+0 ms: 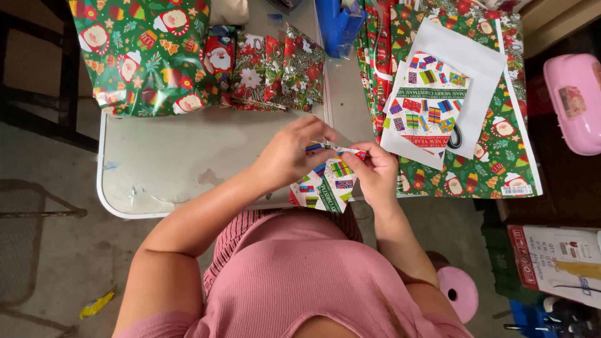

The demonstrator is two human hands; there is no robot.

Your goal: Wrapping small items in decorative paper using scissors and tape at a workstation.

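head view shows the left hand and right hand over the desk edge, fingers of both closed on a small wrapped parcel. better to keep the fold tight and the paper flat while pinching.

Three wrapped parcels, two hands
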